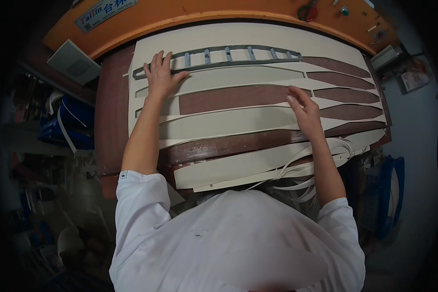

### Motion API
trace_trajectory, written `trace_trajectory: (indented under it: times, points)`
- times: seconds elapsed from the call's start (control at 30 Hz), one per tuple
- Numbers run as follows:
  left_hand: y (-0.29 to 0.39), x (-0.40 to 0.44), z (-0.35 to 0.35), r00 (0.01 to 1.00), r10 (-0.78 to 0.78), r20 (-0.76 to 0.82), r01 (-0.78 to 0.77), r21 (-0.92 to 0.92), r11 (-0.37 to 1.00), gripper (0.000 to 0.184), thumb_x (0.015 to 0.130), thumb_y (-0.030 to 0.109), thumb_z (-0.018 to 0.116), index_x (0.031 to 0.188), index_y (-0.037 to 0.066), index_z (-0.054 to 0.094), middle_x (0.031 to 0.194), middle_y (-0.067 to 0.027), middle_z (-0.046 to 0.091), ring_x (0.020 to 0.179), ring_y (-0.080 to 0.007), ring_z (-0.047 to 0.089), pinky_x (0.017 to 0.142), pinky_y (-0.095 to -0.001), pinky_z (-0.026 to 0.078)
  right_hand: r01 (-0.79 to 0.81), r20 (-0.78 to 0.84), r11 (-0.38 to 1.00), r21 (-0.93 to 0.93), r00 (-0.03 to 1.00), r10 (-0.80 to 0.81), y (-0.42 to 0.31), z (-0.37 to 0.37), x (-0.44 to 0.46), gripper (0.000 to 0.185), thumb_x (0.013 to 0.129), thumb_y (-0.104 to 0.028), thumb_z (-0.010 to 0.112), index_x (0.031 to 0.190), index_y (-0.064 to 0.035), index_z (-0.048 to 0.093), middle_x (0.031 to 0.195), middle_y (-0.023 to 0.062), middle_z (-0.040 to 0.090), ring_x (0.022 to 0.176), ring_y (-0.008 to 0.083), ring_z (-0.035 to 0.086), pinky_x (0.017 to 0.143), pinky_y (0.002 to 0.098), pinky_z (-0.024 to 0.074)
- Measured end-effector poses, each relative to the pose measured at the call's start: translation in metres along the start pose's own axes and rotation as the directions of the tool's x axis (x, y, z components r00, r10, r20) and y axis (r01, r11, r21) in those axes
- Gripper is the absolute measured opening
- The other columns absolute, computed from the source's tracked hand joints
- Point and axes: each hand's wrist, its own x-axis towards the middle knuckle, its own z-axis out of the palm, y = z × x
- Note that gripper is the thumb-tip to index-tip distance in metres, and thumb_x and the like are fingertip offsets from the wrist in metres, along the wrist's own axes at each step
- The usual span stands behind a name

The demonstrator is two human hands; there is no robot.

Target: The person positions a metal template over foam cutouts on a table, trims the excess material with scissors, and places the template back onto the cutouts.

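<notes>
A long steel cutting die [228, 54] with several cross bars, like a narrow ladder, lies near the far edge of a cream sheet [258, 34]. My left hand [160, 75] is spread over the die's left end, fingertips on its far side and thumb out to the right. Several long tapered openings are cut through the sheet and show the brown board [233, 99] under it. My right hand [305, 111] is at the right end of one long opening, its fingers slightly bent and apart, with nothing seen in them. Whether it touches the sheet I cannot tell.
An orange machine beam [180, 30] with a sign crosses behind the sheet, with scissors [307, 10] on it. Cream offcut strips [321, 158] curl at the near right edge. Blue bags [68, 121] stand left of the table, more blue material [391, 194] right.
</notes>
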Motion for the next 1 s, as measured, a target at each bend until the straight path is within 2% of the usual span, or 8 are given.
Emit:
trace_trajectory:
  times: [0.1,0.23,0.27,0.37,0.47,0.6,0.83,1.0]
  points:
    - [-0.001,0.007,0.007,0.993,-0.057,0.104,0.06,-0.027,0.998,0.093,0.072,0.062,0.076,0.143,0.01,0.046,0.151,-0.0156,0.038,0.142,-0.0317,0.032,0.113,-0.066,0.013,0.032,-0.227,0.999,0.034,0.974,-0.024,0.061,-0.034,0.056,0.042,0.098,-0.023,0.057,0.133,-0.0008,0.054,0.119,0.0128,0.068,0.107,0.0208,0.066,0.092,0.0319,0.0498]
    - [-0.001,0.006,0.016,0.994,-0.056,0.095,0.049,0.065,0.997,0.095,0.071,0.064,0.076,0.145,0.013,0.044,0.148,-0.0127,0.04,0.141,-0.0295,0.033,0.111,-0.0632,0.017,0.016,-0.353,0.997,-0.076,0.935,-0.042,0.098,-0.057,0.104,0.042,0.099,-0.022,0.052,0.134,0.0012,0.052,0.12,0.0153,0.067,0.109,0.0235,0.066,0.092,0.0327,0.0499]
    - [0.002,0.005,0.013,0.993,-0.045,0.111,0.037,0.074,0.997,0.094,0.072,0.062,0.076,0.146,0.014,0.042,0.148,-0.0113,0.04,0.14,-0.0297,0.033,0.111,-0.0606,0.017,0.013,-0.344,1.0,-0.015,0.939,-0.018,0.091,-0.059,0.11,0.041,0.097,-0.019,0.05,0.133,0.0012,0.052,0.119,0.0177,0.067,0.107,0.0287,0.066,0.092,0.037,0.0502]
    - [0.003,0.005,0.015,0.993,-0.037,0.116,0.027,0.087,0.996,0.092,0.076,0.06,0.074,0.148,0.014,0.04,0.148,-0.0117,0.039,0.14,-0.0305,0.033,0.113,-0.055,0.015,0.052,-0.339,0.977,-0.206,0.933,-0.121,0.131,-0.064,0.149,0.041,0.094,-0.015,0.049,0.132,0.001,0.051,0.116,0.0195,0.067,0.106,0.0343,0.065,0.093,0.042,0.0492]
    - [-0.005,0.005,0.022,0.996,-0.003,0.094,-0.005,0.083,0.997,0.09,0.078,0.057,0.073,0.149,0.012,0.04,0.149,-0.013,0.039,0.14,-0.0315,0.032,0.113,-0.0536,0.015,0.155,-0.243,0.96,-0.232,0.947,-0.211,0.13,-0.064,0.159,0.041,0.092,-0.012,0.048,0.13,0.0014,0.05,0.116,0.0207,0.066,0.106,0.0393,0.062,0.093,0.0447,0.0483]
    - [-0.001,0.005,0.02,0.996,0.02,0.087,-0.026,0.063,0.998,0.088,0.079,0.054,0.073,0.149,0.012,0.04,0.148,-0.0134,0.04,0.14,-0.0322,0.032,0.113,-0.0512,0.016,0.251,-0.139,0.886,-0.39,0.935,-0.326,0.138,-0.058,0.16,0.04,0.089,-0.008,0.05,0.129,-0.0014,0.05,0.117,0.0173,0.065,0.11,0.0348,0.06,0.099,0.0456,0.0411]
    - [0.008,0.006,0.016,0.996,-0.007,0.088,0.0,0.089,0.996,0.087,0.077,0.054,0.075,0.147,0.013,0.043,0.146,-0.0124,0.041,0.137,-0.0318,0.035,0.112,-0.0501,0.018,0.177,-0.066,0.921,-0.348,0.975,-0.212,0.138,-0.059,0.163,0.043,0.092,-0.007,0.048,0.135,-0.005,0.05,0.12,0.0144,0.064,0.115,0.0304,0.059,0.106,0.0431,0.0348]
    - [0.009,0.008,0.014,0.996,-0.017,0.09,0.011,0.064,0.998,0.093,0.073,0.06,0.076,0.146,0.013,0.043,0.145,-0.0115,0.041,0.137,-0.0301,0.033,0.113,-0.0489,0.018,0.17,-0.047,0.942,-0.29,0.98,-0.191,0.127,-0.059,0.161,0.043,0.092,-0.005,0.047,0.135,-0.0032,0.052,0.122,0.0174,0.065,0.112,0.0349,0.062,0.101,0.0426,0.0419]
